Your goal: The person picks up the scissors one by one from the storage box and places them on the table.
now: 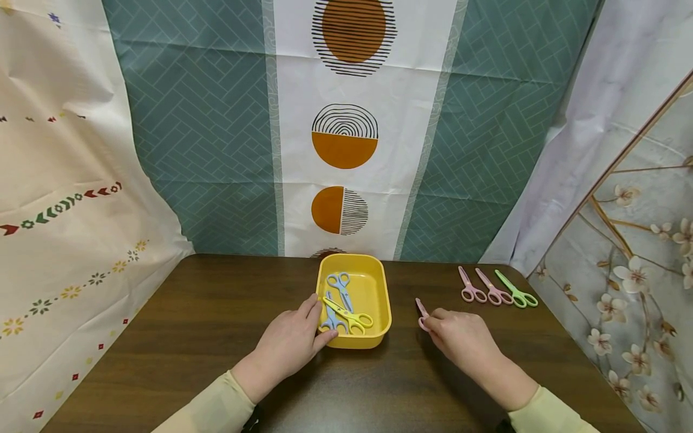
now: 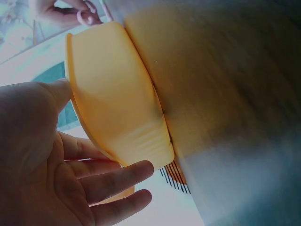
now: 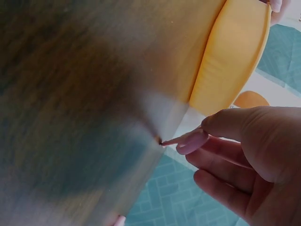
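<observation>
My left hand (image 1: 289, 340) holds the near left corner of a yellow plastic tray (image 1: 387, 300), its thumb at the near rim and its fingers along the left side. Two pairs of blue scissors (image 1: 338, 279) and a pair of yellow scissors (image 1: 344, 311) lie inside, the yellow across the blue. In the left wrist view, the thumb tip touches the tray's rim (image 2: 70, 89). To the right of the tray, my right hand (image 1: 465, 340) pinches a pair of pink scissors (image 1: 420, 308) by the handle loops, with the blades pointing away. The right wrist view shows the handles (image 3: 192, 141) between thumb and fingers.
Two pairs of pink scissors (image 1: 472, 292) and a pair of green scissors (image 1: 517, 291) lie in a row at the back right of the dark wooden table (image 1: 216, 319). Patterned cloths (image 1: 216, 120) hang behind and at both sides of the table.
</observation>
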`<state>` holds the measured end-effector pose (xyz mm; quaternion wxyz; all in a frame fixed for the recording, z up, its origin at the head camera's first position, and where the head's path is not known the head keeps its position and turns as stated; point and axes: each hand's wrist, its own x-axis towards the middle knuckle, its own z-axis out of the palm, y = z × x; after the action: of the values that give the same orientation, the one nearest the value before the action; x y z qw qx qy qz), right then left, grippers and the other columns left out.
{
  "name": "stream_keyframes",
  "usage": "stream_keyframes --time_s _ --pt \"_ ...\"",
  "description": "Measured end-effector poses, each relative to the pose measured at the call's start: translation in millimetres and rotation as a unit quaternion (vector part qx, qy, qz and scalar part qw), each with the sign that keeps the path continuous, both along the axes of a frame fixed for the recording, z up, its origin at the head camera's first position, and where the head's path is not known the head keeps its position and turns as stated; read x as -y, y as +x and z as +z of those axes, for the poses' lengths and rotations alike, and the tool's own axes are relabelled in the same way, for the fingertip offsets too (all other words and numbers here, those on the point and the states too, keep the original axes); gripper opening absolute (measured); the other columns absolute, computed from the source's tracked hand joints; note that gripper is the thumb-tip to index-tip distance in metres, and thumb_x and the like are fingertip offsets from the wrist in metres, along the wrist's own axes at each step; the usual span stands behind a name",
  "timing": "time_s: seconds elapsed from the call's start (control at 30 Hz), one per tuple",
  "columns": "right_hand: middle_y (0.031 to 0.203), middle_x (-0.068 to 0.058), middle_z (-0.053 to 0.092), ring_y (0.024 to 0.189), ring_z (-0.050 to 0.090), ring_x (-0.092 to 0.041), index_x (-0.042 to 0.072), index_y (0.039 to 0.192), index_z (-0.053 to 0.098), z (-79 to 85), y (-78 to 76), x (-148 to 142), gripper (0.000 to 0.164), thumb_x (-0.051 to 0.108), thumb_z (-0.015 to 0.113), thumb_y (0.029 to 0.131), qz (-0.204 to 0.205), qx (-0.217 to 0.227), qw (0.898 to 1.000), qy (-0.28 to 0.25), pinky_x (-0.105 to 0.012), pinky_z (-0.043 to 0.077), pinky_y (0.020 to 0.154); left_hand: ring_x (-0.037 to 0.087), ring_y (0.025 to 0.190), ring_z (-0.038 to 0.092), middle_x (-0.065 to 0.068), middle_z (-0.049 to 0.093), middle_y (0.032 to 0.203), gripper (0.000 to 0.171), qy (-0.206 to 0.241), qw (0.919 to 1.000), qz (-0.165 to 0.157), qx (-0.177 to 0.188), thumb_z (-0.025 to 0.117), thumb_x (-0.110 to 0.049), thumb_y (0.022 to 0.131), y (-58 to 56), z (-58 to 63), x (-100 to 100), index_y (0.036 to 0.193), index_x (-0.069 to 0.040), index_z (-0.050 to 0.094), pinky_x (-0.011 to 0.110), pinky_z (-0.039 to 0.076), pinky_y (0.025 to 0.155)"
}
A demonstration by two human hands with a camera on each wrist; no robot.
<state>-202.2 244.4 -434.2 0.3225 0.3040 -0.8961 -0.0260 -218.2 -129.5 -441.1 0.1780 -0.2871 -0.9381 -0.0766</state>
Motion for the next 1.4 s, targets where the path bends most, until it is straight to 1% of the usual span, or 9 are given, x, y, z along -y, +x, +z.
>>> stream_keyframes --time_s 0.07,0.23,0.33,0.53,0.8,0.97,1.1,1.23,1.4 --pt "0.084 0.006 0.069 0.062 0.069 -0.018 0.02 0.092 0.084 -1.4 0.3 0.5 0.023 0.009 0.099 0.08 0.001 0.007 1.0 0.002 -0.038 0.053 0.05 0.036 0.104 0.076 0.026 0.06 0.153 0.074 -0.001 1.0 0.0 0.0 0.068 -0.054 0.108 -0.1 -0.1 0.0 0.149 0.008 0.061 0.05 0.062 0.093" --pt "0.086 0.006 0.067 0.061 0.066 -0.018 0.022 0.092 0.083 -6.0 0.6 0.8 0.026 0.006 0.099 0.078 0.005 0.028 1.0 0.01 -0.037 0.051 0.05 0.036 0.103 0.076 0.025 0.06 0.153 0.074 0.0 1.0 0.002 0.006 0.068 -0.054 0.109 -0.8 -0.2 -0.1 0.149 0.007 0.061 0.05 0.061 0.094" --pt "0.086 0.006 0.066 0.059 0.063 -0.017 0.023 0.092 0.081 -8.8 0.8 0.4 0.028 0.006 0.099 0.078 0.011 0.031 0.999 0.013 -0.036 0.05 0.049 0.037 0.104 0.076 0.025 0.059 0.154 0.073 0.001 0.9999 0.002 0.012 0.067 -0.054 0.109 -1.0 0.2 -0.4 0.148 0.007 0.061 0.05 0.061 0.095" --pt "0.085 0.005 0.065 0.056 0.061 -0.015 0.025 0.09 0.081 -12.8 0.3 0.2 0.027 0.009 0.099 0.079 0.013 0.035 0.999 0.021 -0.035 0.049 0.047 0.038 0.106 0.076 0.025 0.059 0.154 0.074 0.002 0.9998 0.003 0.018 0.067 -0.054 0.109 -0.4 0.5 -0.1 0.149 0.007 0.06 0.051 0.061 0.096" --pt "0.086 0.004 0.066 0.058 0.06 -0.014 0.026 0.087 0.081 -15.3 0.5 2.5 0.023 0.01 0.098 0.081 0.008 0.057 0.998 0.033 -0.035 0.05 0.049 0.038 0.107 0.076 0.026 0.058 0.154 0.075 0.004 0.9997 0.005 0.025 0.067 -0.055 0.109 -0.2 1.0 -0.3 0.15 0.007 0.059 0.051 0.06 0.097" --pt "0.085 0.004 0.065 0.055 0.057 -0.013 0.028 0.086 0.081 -17.8 -0.3 4.0 0.024 0.011 0.097 0.082 0.012 0.053 0.998 0.039 -0.034 0.049 0.047 0.038 0.108 0.075 0.026 0.058 0.155 0.075 0.001 0.9997 0.006 0.023 0.067 -0.055 0.109 -0.5 0.5 -0.4 0.15 0.007 0.059 0.051 0.06 0.096" --pt "0.082 0.003 0.063 0.053 0.054 -0.014 0.027 0.084 0.081 -20.6 -2.3 5.1 0.025 0.005 0.094 0.082 0.015 0.039 0.998 0.05 -0.033 0.046 0.045 0.038 0.109 0.075 0.026 0.058 0.155 0.076 -0.001 0.9998 0.006 0.019 0.067 -0.055 0.109 -0.9 0.0 -0.1 0.151 0.007 0.059 0.051 0.06 0.097" --pt "0.081 0.002 0.063 0.055 0.056 -0.015 0.026 0.084 0.081 -21.0 -2.8 6.0 0.027 0.002 0.093 0.081 0.014 0.027 0.998 0.061 -0.034 0.046 0.045 0.038 0.109 0.076 0.026 0.058 0.155 0.076 0.0 0.9999 0.004 0.016 0.067 -0.055 0.109 -1.3 0.3 -0.1 0.151 0.008 0.059 0.051 0.061 0.096" --pt "0.079 0.002 0.062 0.056 0.057 -0.014 0.026 0.083 0.082 -20.1 -2.1 7.2 0.028 0.001 0.093 0.08 0.009 0.037 0.997 0.067 -0.033 0.046 0.046 0.038 0.109 0.076 0.027 0.058 0.155 0.076 -0.001 0.9998 0.003 0.017 0.066 -0.055 0.109 -1.1 0.6 0.1 0.151 0.008 0.059 0.051 0.061 0.096"
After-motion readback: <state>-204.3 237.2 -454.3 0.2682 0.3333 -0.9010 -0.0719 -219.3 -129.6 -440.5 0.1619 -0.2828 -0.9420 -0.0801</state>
